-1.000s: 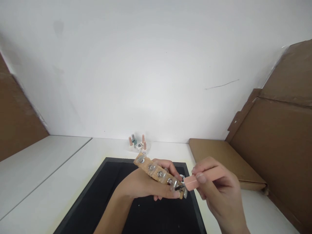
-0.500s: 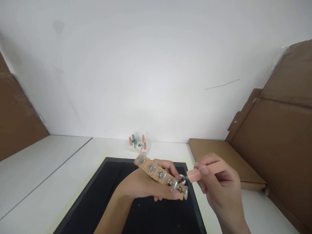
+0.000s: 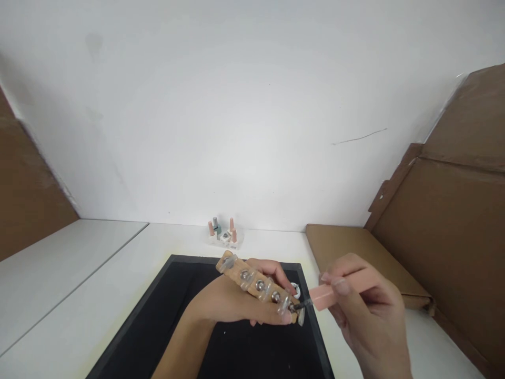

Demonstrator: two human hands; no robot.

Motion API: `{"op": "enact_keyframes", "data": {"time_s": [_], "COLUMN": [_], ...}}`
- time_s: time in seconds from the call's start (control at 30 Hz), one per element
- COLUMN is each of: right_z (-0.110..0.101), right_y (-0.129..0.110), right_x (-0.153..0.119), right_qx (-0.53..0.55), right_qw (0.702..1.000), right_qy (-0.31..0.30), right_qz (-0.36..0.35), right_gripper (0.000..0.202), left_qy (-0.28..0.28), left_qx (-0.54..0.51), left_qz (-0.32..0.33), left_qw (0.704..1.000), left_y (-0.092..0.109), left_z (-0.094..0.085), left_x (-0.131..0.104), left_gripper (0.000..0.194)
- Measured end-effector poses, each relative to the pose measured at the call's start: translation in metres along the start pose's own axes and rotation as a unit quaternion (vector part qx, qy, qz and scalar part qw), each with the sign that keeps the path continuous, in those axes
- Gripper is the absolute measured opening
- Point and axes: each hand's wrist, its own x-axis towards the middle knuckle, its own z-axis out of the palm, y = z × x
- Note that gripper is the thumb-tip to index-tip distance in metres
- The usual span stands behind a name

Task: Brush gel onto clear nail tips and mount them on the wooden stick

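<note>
My left hand [image 3: 232, 300] is closed around a wooden strip [image 3: 251, 287], which tilts down to the right. Clear nail tips [image 3: 283, 302] and round shiny metal pieces sit in a row along the strip. Between the fingers of my right hand [image 3: 366, 310] is a nail polish brush [image 3: 325, 297] by its pink cap. Its dark bristles reach the strip's lower right end, by the last metal piece; whether they touch is hard to tell. A small white round object [image 3: 295, 290], partly hidden, shows beside my left fingertips.
Under my hands lies a black mat [image 3: 158, 321] on the white table [image 3: 98, 268]. Nail polish bottles [image 3: 233, 239] with pink and grey caps stand in a clear holder near the wall. A flat cardboard box [image 3: 347, 245] lies at right, beside an upright cardboard panel [image 3: 453, 221].
My right hand has moved a little right and down with the brush, whose tip now lies nearer the strip's end. The strip has turned slightly in my left hand, which stays in place.
</note>
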Motion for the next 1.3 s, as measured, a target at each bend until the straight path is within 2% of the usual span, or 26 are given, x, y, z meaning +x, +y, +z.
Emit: {"op": "enact_keyframes", "data": {"time_s": [0.17,0.3,0.5,0.7,1.3], "right_z": [0.003,0.006,0.010,0.009,0.007], "right_y": [-0.007,-0.011,-0.010,-0.007,-0.010], "right_x": [0.001,0.001,-0.002,0.001,0.005], "right_qx": [-0.035,-0.047,-0.039,-0.033,-0.047], "right_qw": [0.999,0.998,0.997,0.999,0.998], "right_qy": [-0.035,-0.050,-0.019,-0.039,-0.023], "right_qz": [-0.006,0.016,0.061,0.013,0.026], "right_gripper": [0.033,0.032,0.041,0.039,0.038], "left_qy": [-0.001,0.010,0.006,-0.006,-0.009], "left_qx": [0.010,0.006,0.013,0.006,-0.004], "left_qz": [0.015,0.025,0.048,0.051,0.010], "left_qw": [1.000,1.000,0.999,0.999,1.000], "left_y": [0.000,-0.002,-0.006,-0.009,-0.005], "left_z": [0.001,0.004,0.008,0.009,0.010], "left_x": [0.001,0.002,0.005,0.006,0.005], "left_gripper": [0.027,0.024,0.020,0.021,0.033]}}
